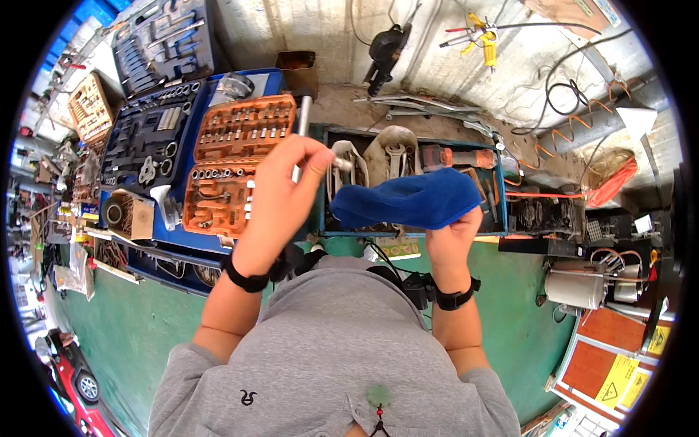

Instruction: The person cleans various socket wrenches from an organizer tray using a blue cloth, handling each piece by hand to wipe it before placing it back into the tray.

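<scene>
My left hand (292, 185) is closed on a small metal tool part (342, 164), blurred, whose end shows beyond the thumb; its exact kind cannot be told. Behind that hand rises a metal tube (305, 114); whether the hand touches it is not clear. My right hand (456, 232) grips the near right edge of a blue cloth (407, 199), which spreads over part of a blue metal tray (505, 205). In the tray, beyond the cloth, lie wrenches (396, 158) and a red and black tool (437, 158). The orange socket set case (243, 136) lies open left of the left hand.
A black socket set case (147, 131) lies open farther left, with a small cardboard box (142, 218) near the blue cart's edge. Metal bars (426, 104) lie behind the tray. A black tool (387, 52) and a yellow-handled tool (486, 46) hang on the wall. A tank (576, 284) stands right.
</scene>
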The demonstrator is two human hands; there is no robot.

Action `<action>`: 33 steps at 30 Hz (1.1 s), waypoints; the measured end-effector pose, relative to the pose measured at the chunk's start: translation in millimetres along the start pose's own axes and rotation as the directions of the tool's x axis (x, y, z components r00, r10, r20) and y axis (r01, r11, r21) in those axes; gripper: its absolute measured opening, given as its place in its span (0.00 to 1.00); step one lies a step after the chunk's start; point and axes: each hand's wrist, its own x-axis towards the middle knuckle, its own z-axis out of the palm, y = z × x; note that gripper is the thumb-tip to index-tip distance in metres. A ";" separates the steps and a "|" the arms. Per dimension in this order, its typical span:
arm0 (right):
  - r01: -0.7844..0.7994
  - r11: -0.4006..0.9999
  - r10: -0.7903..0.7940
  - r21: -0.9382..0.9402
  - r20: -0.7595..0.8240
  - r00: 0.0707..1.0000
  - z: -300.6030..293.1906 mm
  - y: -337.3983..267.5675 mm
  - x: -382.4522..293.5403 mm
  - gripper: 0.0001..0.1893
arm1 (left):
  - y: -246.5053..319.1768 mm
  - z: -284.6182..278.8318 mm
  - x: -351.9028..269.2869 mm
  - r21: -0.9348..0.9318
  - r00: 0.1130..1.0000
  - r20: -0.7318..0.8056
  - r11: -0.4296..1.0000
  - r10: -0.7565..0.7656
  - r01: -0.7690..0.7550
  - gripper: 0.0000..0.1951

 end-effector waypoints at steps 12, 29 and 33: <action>-0.139 0.990 0.139 -0.004 0.044 0.989 -0.6 1.6 -9.9 0.12 | -191.6 -115.3 52.3 0.480 0.975 0.014 0.857 -0.223 0.189 0.08; -0.172 0.982 0.177 -0.081 0.061 0.982 3.2 -2.0 -11.7 0.11 | -214.6 -86.1 68.1 0.491 0.944 0.157 0.852 -0.290 0.180 0.10; -0.175 0.981 0.180 -0.083 0.066 0.981 6.0 -4.3 -7.6 0.09 | -209.4 -89.8 65.5 0.496 0.933 0.164 0.844 -0.320 0.202 0.11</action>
